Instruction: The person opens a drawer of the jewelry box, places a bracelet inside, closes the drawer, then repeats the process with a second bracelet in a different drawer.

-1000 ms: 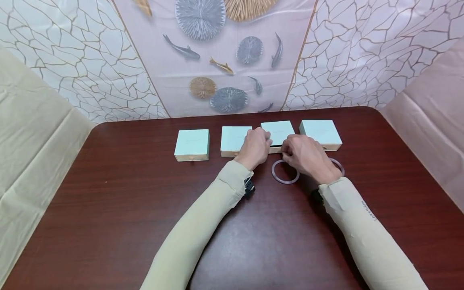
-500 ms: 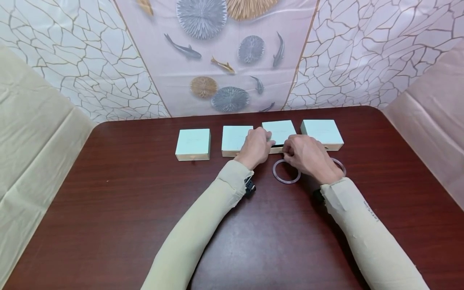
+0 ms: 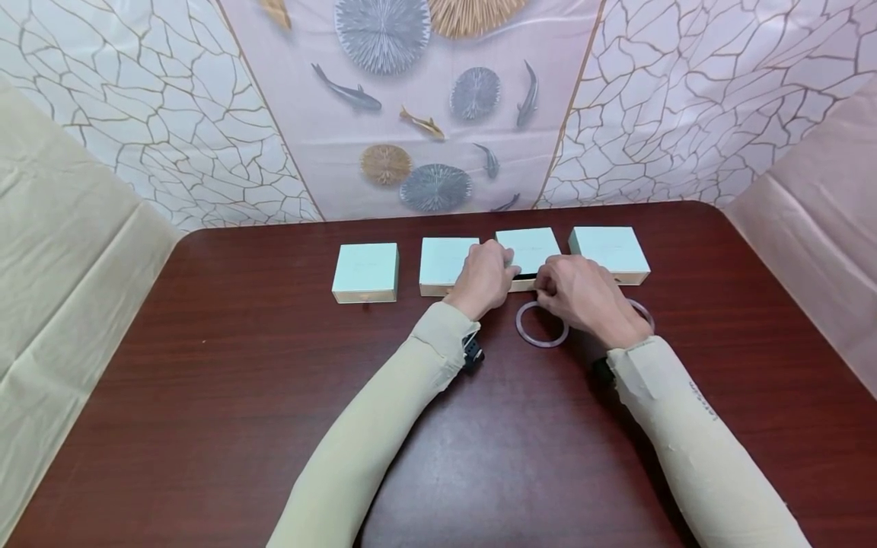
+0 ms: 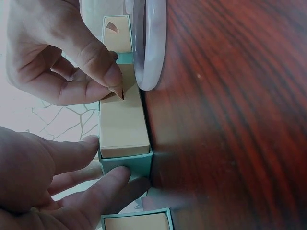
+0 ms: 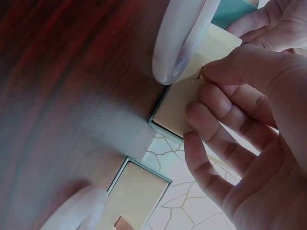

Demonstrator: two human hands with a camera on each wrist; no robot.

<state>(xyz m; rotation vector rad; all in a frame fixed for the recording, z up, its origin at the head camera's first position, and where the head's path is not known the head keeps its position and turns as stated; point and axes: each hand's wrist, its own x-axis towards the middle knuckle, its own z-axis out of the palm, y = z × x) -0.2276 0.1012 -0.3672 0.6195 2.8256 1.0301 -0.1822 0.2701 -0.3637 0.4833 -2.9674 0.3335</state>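
My right hand (image 3: 582, 297) pinches a small pull tab (image 4: 116, 92) on the cream drawer (image 4: 124, 124) of a mint-green drawer box (image 3: 527, 247), third from the left in the row. The drawer front stands slightly out of its sleeve, with a dark gap above it in the head view. My left hand (image 3: 479, 278) holds the left end of the same box, fingers against the sleeve (image 4: 129, 165) in the left wrist view. Just in front of the box is a pale lilac bangle (image 3: 541, 344). Another bangle (image 3: 647, 312) lies partly hidden behind my right wrist.
More mint boxes flank this one: a far-left box (image 3: 366, 268), a second box (image 3: 445, 259) partly covered by my left hand, and a right-end box (image 3: 610, 250). They sit along the back of the dark red wooden table (image 3: 274, 426), before a patterned cloth backdrop (image 3: 432, 129).
The head view has shifted slightly. Both hands keep their hold on the box and its tab, and the bangles stay in place.
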